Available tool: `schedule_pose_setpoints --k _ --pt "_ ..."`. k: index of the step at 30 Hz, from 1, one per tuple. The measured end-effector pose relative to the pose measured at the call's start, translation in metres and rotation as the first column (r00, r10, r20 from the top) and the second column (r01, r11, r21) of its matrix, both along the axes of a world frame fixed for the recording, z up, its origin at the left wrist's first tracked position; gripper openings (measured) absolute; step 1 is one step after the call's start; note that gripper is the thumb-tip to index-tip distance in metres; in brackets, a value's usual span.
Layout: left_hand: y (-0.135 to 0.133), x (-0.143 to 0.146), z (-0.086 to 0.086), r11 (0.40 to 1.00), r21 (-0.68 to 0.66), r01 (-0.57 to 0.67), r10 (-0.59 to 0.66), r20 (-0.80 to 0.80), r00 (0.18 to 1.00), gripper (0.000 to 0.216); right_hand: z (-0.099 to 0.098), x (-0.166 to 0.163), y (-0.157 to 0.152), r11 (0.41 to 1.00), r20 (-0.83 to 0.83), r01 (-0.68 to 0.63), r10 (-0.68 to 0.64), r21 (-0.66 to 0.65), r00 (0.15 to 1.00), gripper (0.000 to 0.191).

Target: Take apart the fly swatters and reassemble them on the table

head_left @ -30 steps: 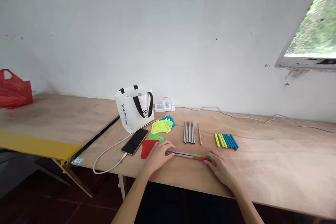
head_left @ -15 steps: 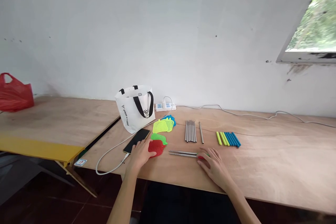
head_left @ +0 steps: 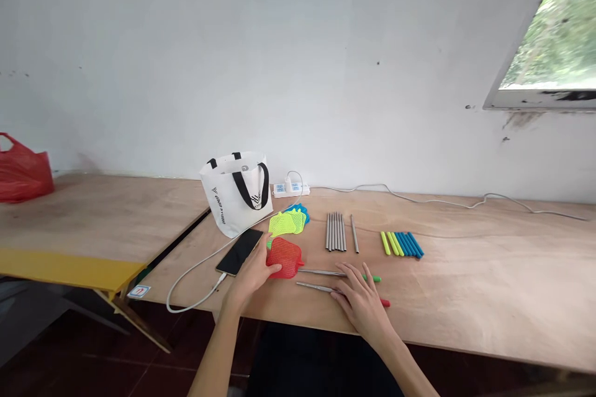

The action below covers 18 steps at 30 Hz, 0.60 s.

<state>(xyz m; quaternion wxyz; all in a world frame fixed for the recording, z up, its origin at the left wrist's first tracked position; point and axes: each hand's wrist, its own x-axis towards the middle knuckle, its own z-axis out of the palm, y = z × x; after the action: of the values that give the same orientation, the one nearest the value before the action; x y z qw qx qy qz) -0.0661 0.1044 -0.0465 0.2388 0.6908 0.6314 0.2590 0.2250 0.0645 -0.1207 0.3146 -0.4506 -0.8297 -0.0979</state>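
My left hand [head_left: 251, 274] grips the left edge of a red mesh fly-swatter head [head_left: 285, 257], its thumb on top and slightly tilting it up. The red piece covers most of a green mesh head [head_left: 269, 244]. My right hand [head_left: 361, 299] lies over two metal rods at the front of the table. Its thumb and finger close on the rod with the red handle [head_left: 385, 303], partly under the palm. Other fingertips reach across the rod with the green handle [head_left: 376, 278], close to the red head's neck.
Yellow [head_left: 282, 224] and blue mesh heads [head_left: 305, 211] lie behind. Several metal tubes [head_left: 336, 232] and a single tube [head_left: 354, 234] lie mid-table, with yellow and blue handles [head_left: 410, 244] to the right. A phone [head_left: 239, 252] on a cable, a white bag [head_left: 233, 205] and a power strip [head_left: 293, 190] stand left.
The red head has lifted and turned, now covering more of the green one. The two rods have spread apart, the red-handled one nearer me. My right hand has shifted left along them.
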Motion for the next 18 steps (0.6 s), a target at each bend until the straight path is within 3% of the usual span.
schedule_pose_setpoints --k 2,4,7,10,13,18 --pt "0.002 0.0 0.0 0.991 0.087 0.098 -0.109 0.133 0.985 0.052 0.0 0.0 0.001 0.999 -0.057 -0.036 0.036 -0.015 0.998 0.022" --pt "0.004 0.003 0.0 0.98 0.155 0.122 -0.161 0.265 0.951 0.038 0.001 0.004 0.003 0.993 -0.137 -0.088 0.077 -0.083 0.988 0.024" --pt "0.006 0.016 0.0 0.992 0.119 0.049 -0.107 0.549 0.829 0.04 0.005 0.013 0.007 0.97 -0.278 -0.122 0.061 -0.211 0.959 0.026" --pt "0.005 0.034 0.001 1.0 0.013 -0.01 -0.003 0.755 0.656 0.051 0.009 0.022 0.008 0.966 -0.343 -0.099 0.011 -0.24 0.939 0.03" --pt "0.002 0.05 0.002 0.999 -0.028 -0.036 0.043 0.827 0.561 0.057 0.015 0.03 0.009 0.973 -0.349 -0.065 -0.017 -0.223 0.937 0.033" --pt "-0.002 0.063 0.003 0.997 -0.078 0.023 0.056 0.865 0.498 0.056 0.024 0.042 0.008 0.976 -0.393 -0.027 -0.061 -0.214 0.918 0.038"
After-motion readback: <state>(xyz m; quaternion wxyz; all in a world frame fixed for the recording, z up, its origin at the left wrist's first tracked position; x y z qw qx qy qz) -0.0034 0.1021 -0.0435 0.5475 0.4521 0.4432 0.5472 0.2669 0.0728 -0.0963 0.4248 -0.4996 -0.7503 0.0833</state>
